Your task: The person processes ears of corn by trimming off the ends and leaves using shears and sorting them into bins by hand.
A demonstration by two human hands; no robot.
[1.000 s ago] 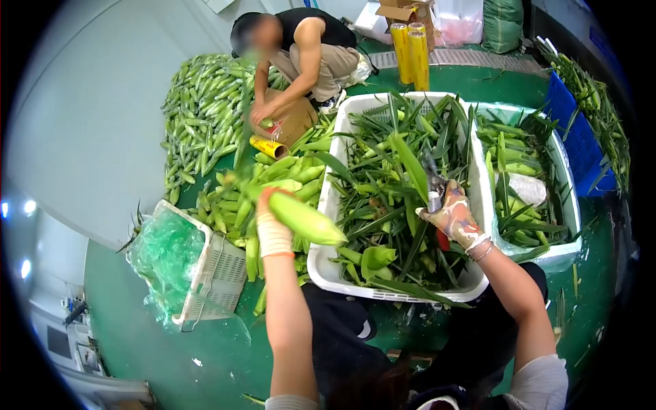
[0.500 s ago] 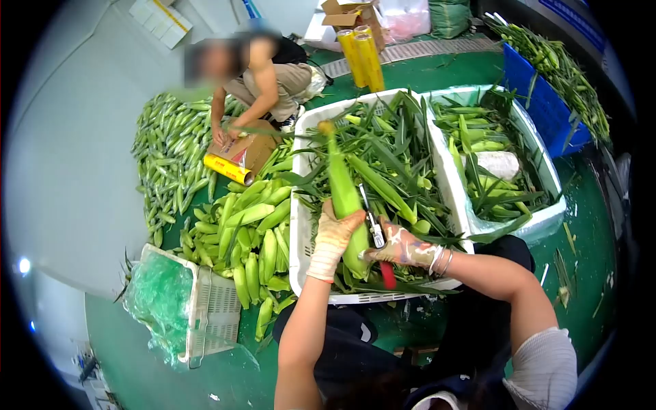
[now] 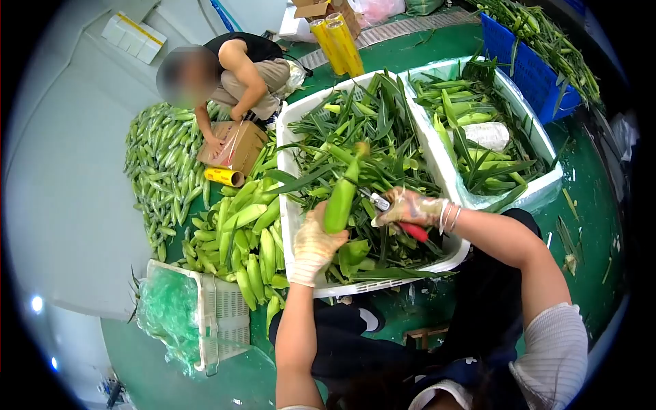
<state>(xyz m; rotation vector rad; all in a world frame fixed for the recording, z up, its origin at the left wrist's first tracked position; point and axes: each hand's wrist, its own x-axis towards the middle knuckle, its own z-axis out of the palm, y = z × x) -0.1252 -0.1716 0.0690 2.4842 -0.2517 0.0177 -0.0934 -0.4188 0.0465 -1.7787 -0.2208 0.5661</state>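
Observation:
My left hand (image 3: 318, 239), in a pale glove, is wrapped round the lower end of a green ear of corn (image 3: 339, 201) held over a white crate (image 3: 285, 225). The ear tilts up and to the right, its brown silk end on top. In my gloved right hand (image 3: 408, 207) is a red-handled cutting tool (image 3: 413, 231) with a metal head. Its thin dark blade reaches the upper part of the ear; whether it is in the husk I cannot tell. Loose green husks and leaves (image 3: 369, 130) fill the crate under both hands.
Husked-green ears (image 3: 239, 225) are piled left of the crate, with wrapped ears (image 3: 160, 164) behind. A person crouches by a cardboard box (image 3: 236, 145). A lined foam box (image 3: 540, 181) stands right; a crate with green plastic (image 3: 225, 314) sits lower left.
The ear has tipped to the right and looks shorter from here. My right hand has moved up and right, bringing the blade to the ear's upper part. The view has shifted slightly.

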